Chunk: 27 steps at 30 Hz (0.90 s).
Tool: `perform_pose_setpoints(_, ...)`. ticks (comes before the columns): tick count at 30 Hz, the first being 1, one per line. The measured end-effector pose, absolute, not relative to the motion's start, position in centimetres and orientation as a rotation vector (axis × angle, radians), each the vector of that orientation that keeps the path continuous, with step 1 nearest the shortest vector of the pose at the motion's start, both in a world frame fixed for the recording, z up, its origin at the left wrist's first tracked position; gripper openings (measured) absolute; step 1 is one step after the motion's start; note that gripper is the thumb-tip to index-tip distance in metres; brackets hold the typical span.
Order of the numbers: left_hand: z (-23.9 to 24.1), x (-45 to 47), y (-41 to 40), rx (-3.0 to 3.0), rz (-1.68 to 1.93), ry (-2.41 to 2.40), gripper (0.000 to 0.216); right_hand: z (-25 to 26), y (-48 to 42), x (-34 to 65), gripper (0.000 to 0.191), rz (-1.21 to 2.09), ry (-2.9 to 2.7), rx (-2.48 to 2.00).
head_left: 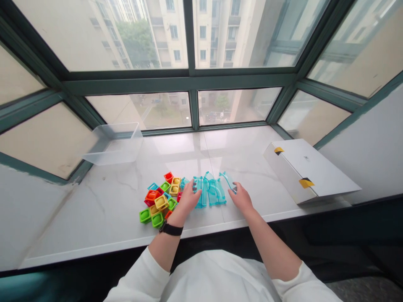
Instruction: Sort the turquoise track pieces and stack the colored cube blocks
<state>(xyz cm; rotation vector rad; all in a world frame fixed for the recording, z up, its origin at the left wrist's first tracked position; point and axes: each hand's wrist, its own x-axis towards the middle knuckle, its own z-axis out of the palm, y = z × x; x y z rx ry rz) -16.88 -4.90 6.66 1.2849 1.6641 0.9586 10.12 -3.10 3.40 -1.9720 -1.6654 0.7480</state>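
A loose pile of chunky cubes (159, 201) in green, yellow, red and blue lies on the white marble sill (94, 209), left of my hands. My left hand (189, 197) sits just right of the pile, its fingers closed on the edge of a translucent blue track piece (198, 191). Several more such pieces (212, 191) stand in a row between my hands, some with curved channels. My right hand (242, 197) pinches the lower end of a curved blue track piece (228, 181). My left palm hides a few cubes.
A transparent plastic box (113, 144) stands at the back left of the sill, against the window frame (189, 79). A white cardboard box (307, 170) with yellow tape lies at the right end. The sill's front edge (103, 247) runs close to my forearms.
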Motion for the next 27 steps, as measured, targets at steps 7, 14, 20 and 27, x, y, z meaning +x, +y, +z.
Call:
perform_pose_setpoints(7, 6.9, -17.4, -4.8, 1.697, 1.029, 1.742, 0.064, 1.8, -4.3, 9.6, 0.049, 0.545, -1.856, -1.985)
perform_pose_setpoints(14, 8.9, -17.0, -0.7, 2.007, 0.74, 1.848, 0.055, 2.3, -4.3, 8.5, 0.037, 0.491, -1.904, -1.821)
perform_pose_setpoints(20, 10.0, -16.6, 5.4, 1.802, 0.053, 1.814, 0.084, 2.0, -3.9, 6.5, 0.051, 0.527, -1.976, -1.901)
perform_pose_setpoints(27, 10.2, -18.2, 8.6, 1.806, -0.115, 1.536, 0.079, 1.3, -4.5, 5.0, 0.039, 0.484, -1.968, -1.943)
